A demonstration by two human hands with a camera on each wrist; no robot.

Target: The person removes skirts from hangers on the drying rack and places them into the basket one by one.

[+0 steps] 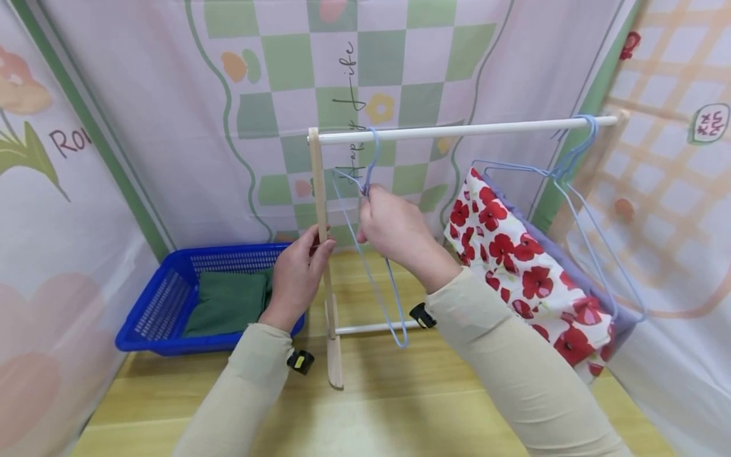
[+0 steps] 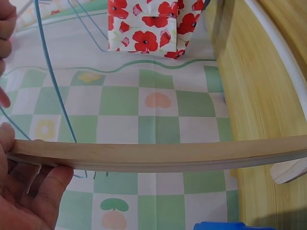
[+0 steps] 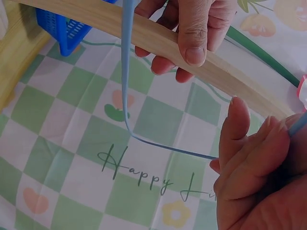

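My left hand (image 1: 297, 273) grips the upright wooden post (image 1: 318, 190) of a small clothes rack, thumb on one side and fingers on the other. Just right of that post, a light blue clothes hanger (image 1: 377, 145) has its hook over the white rail (image 1: 457, 131) and carries nothing. My right hand (image 1: 396, 228) pinches this hanger just below its hook. In the right wrist view, the hanger's thin arm (image 3: 125, 72) crosses in front of the post (image 3: 153, 43); the fingers of the right hand (image 3: 264, 177) partly hide the hanger's neck.
At the rail's right end, blue hangers (image 1: 571, 165) carry a white cloth with red flowers (image 1: 514, 266) and a purple-grey cloth (image 1: 628, 320). To the left, a blue basket (image 1: 154, 317) holds folded green cloth (image 1: 228, 301). A lower white bar (image 1: 365, 329) runs near the wooden tabletop (image 1: 400, 406).
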